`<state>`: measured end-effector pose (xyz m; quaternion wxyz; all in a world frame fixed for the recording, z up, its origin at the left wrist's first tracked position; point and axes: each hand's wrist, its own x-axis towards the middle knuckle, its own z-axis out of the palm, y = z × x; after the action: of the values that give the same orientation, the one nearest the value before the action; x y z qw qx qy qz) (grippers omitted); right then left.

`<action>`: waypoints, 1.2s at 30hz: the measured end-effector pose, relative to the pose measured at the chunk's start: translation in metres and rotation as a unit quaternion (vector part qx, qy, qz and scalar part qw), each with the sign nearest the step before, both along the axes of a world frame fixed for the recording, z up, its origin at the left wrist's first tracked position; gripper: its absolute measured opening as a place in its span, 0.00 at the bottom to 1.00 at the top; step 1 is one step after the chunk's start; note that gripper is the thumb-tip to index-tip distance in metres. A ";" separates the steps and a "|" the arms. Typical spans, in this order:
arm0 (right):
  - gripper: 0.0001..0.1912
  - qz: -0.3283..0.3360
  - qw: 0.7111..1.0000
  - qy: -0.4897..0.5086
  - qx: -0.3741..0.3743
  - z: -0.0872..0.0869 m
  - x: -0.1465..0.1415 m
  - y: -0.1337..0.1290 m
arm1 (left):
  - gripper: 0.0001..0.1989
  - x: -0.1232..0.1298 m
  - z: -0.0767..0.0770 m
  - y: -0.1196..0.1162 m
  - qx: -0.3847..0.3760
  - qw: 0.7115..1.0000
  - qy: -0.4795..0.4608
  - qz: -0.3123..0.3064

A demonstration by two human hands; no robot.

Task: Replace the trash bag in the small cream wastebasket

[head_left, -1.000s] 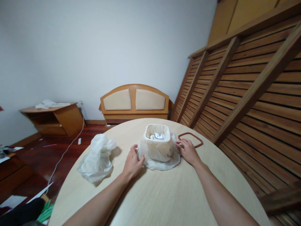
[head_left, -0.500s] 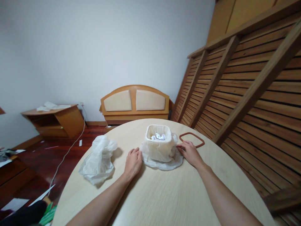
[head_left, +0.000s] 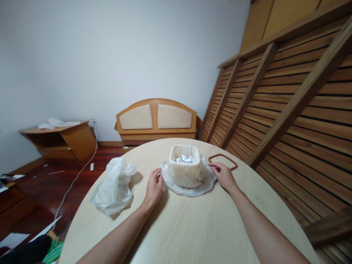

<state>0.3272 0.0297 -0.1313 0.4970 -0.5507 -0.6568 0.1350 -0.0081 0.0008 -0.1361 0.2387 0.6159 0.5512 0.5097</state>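
A small white bin (head_left: pixel 184 165) with crumpled paper (head_left: pixel 184 158) inside stands on the round table. A translucent plastic bag (head_left: pixel 189 189) lines it, folded down over the rim and spread round its base. My left hand (head_left: pixel 154 186) pinches the bag's edge at the left of the bin. At the right, my right hand (head_left: pixel 223 176) has the opposite edge between thumb and fingers. Just behind my right hand lies a reddish-brown rounded frame (head_left: pixel 233 163), flat on the table.
A knotted white plastic bag (head_left: pixel 114 189) sits on the table (head_left: pixel 203 227) at the left. Beyond the table are a headboard (head_left: pixel 156 121), a low cabinet (head_left: pixel 79 141) and a slatted wooden panel (head_left: pixel 302 121) leaning on the right.
Both hands have pulled the bag's edges outward, and it spreads wider at each side of the bin. My left fingers have closed on its edge.
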 end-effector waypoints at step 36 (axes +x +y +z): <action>0.12 0.089 0.996 0.005 0.014 0.174 -0.089 -0.072 | 0.12 0.005 0.161 -0.014 0.037 0.974 -0.061 -0.213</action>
<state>0.2383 -0.0423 0.0425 0.4940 -0.4826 -0.7024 0.1726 -0.0030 -0.0134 0.0249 0.3520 0.6954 0.3723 0.5039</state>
